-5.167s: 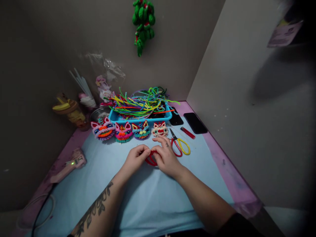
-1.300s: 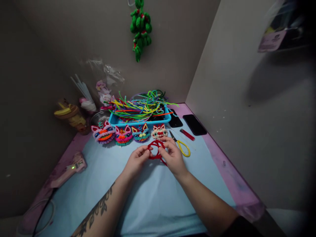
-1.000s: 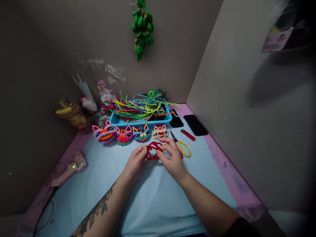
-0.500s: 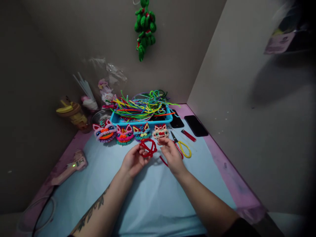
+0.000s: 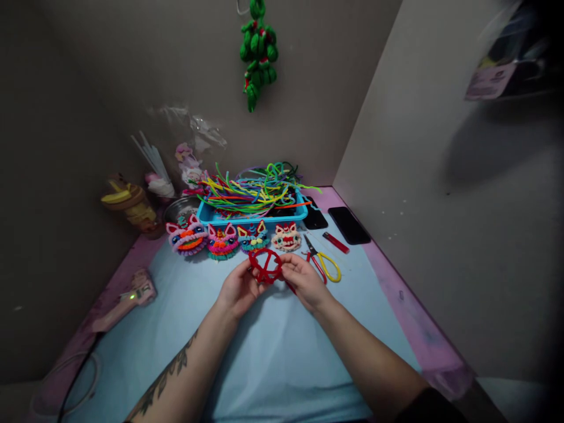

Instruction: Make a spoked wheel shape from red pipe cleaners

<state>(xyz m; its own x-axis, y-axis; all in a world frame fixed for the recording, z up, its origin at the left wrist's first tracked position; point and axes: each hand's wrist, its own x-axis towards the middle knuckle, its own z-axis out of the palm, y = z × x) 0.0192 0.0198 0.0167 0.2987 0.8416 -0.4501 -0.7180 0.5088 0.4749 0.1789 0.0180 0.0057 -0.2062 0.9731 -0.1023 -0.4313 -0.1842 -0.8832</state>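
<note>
Between my hands is a red pipe-cleaner ring (image 5: 266, 266) with strands crossing its middle, held up over the blue cloth. My left hand (image 5: 242, 289) pinches its left side, thumb and fingers closed on the rim. My right hand (image 5: 305, 281) has its fingers closed at the ring's right edge. A loose red pipe-cleaner piece (image 5: 291, 286) shows beside the right fingers, partly hidden by them. Just beyond the hands, several pipe-cleaner lion heads stand in a row, the cream one (image 5: 286, 236) nearest my right hand.
A blue tray (image 5: 251, 222) heaped with coloured pipe cleaners (image 5: 247, 191) stands at the back. Scissors (image 5: 326, 265) with yellow and red handles, a red lighter (image 5: 335, 242) and a dark phone (image 5: 349, 225) lie on the right. A pink glue gun (image 5: 127, 299) with a cable lies on the left.
My right hand has moved left and closed on the ring's right edge; before, it was apart with its fingers loosely raised. The ring has turned to show its crossed middle more openly.
</note>
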